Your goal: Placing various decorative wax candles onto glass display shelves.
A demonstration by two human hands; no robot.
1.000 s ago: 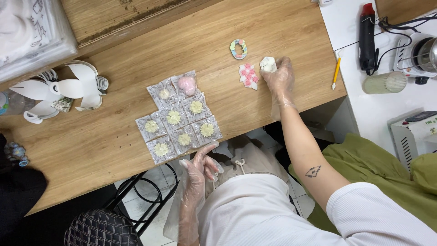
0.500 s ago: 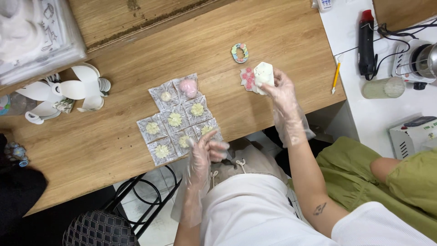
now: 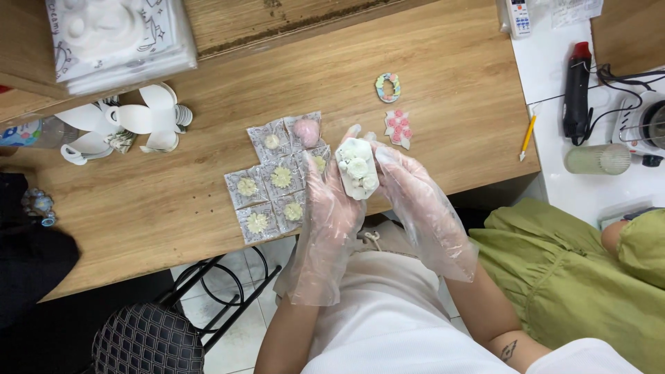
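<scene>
Held above the near edge of the wooden bench (image 3: 173, 201): white flower-decorated piece (image 3: 357, 169), pinched between gloved left hand (image 3: 331, 208) and right hand (image 3: 415, 201). Best gripped lightly by its sides. Wrapped flower pieces (image 3: 277, 181) just left.

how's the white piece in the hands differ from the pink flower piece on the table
The white piece is white and held between the left hand and right hand; the pink flower piece is pink-dotted and lies untouched on the table. The white piece looks larger. Both look like small decorated ornaments.
</scene>
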